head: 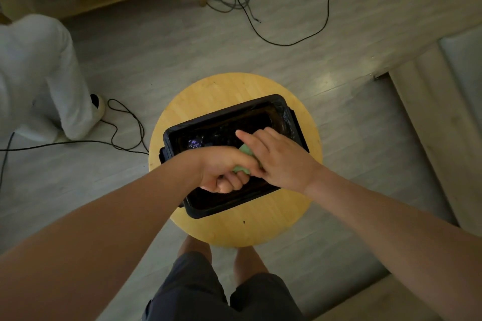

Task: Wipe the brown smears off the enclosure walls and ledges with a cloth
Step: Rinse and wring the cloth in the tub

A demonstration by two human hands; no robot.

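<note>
Head-camera view, looking straight down: your left hand (224, 173) is curled into a fist around a pale green cloth (244, 150), with the fingers wrapped under it and the cloth bunched out of the top of the grip. Your right hand (283, 161) lies against the same cloth from the other side, its index finger held straight and pointing across the opening. Whether that hand pinches the cloth or only touches it cannot be told, as the contact is hidden beneath the palm. Both hands meet over the middle of a black rectangular tub (200, 212), with the cloth held just above its dark interior. A small purple glint (194, 143) shows inside near the left end. The tub sits at an angle on a round wooden stool (229, 91), which stands on a pale plank floor (167, 49). Black cables (125, 122) loop across the floor to the left and at the top. Another person's white trouser leg (44, 73) and shoe (97, 108) stand at far left. Your dark shorts (198, 292) fill the bottom edge.
</note>
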